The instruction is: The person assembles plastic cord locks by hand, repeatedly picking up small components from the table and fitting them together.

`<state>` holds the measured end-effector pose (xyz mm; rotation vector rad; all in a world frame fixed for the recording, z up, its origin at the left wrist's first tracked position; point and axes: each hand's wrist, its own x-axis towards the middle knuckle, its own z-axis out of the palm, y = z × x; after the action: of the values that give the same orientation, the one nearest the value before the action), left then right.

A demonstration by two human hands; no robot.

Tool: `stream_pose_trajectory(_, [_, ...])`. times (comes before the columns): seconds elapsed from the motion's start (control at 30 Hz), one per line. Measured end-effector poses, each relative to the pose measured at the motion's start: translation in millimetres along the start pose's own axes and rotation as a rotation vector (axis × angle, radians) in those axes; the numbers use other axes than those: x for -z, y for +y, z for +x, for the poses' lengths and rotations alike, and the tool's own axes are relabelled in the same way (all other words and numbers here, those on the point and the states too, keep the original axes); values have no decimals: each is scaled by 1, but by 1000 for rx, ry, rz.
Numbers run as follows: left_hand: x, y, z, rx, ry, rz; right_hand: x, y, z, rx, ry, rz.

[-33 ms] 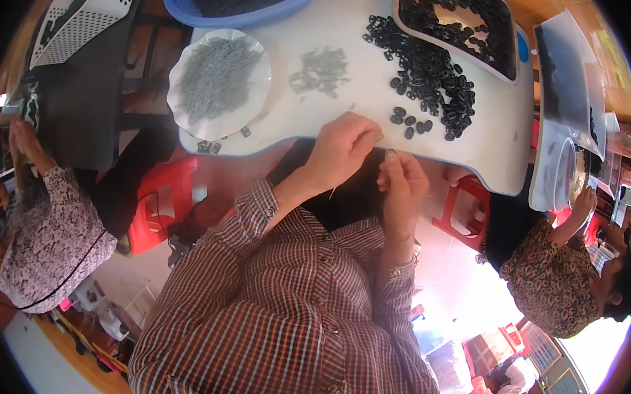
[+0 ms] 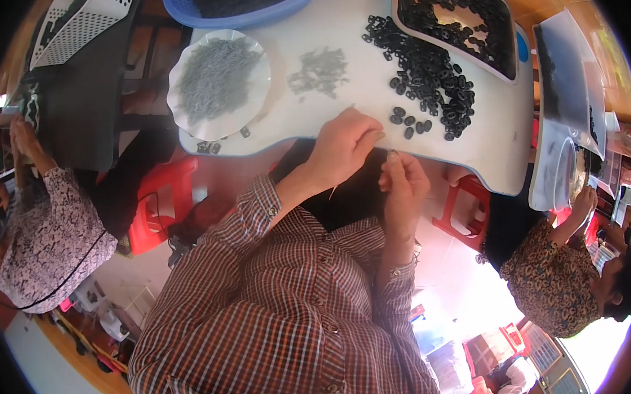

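Note:
Just off the table's near edge my left hand [image 2: 345, 146] is closed, thumb and fingers pressed together, its fingertips pointing toward my other hand. A thin pale sliver hangs below it. My right hand [image 2: 403, 179] is closed in a pinch a short way to the right, thumb up. What either hand holds is too small to make out. Beyond them on the white table [image 2: 296, 119] lie a heap of small black oval pieces [image 2: 424, 75], several loose black ovals [image 2: 410, 122] and a scatter of small grey pieces [image 2: 320, 72].
A white scalloped plate [image 2: 263, 103] of grey pieces stands at left, a few black pieces [image 2: 210, 147] near it. Behind are a blue basket [image 2: 247, 18] and a tray [image 2: 454, 47] of black pieces. Co-workers sit at left [image 2: 54, 242] and right [image 2: 551, 276]; red stools [image 2: 161, 206] stand below.

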<state>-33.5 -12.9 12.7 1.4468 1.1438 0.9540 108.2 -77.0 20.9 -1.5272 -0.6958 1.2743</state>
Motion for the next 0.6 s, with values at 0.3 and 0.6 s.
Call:
stream_pose_trajectory(0.3, [-29, -9, 38, -349, 12, 545, 12, 2, 1, 26, 64, 78])
stream_pose_trajectory(0.6, [-25, -11, 35, -415, -6, 653, 14, 5, 2, 25, 75, 70])
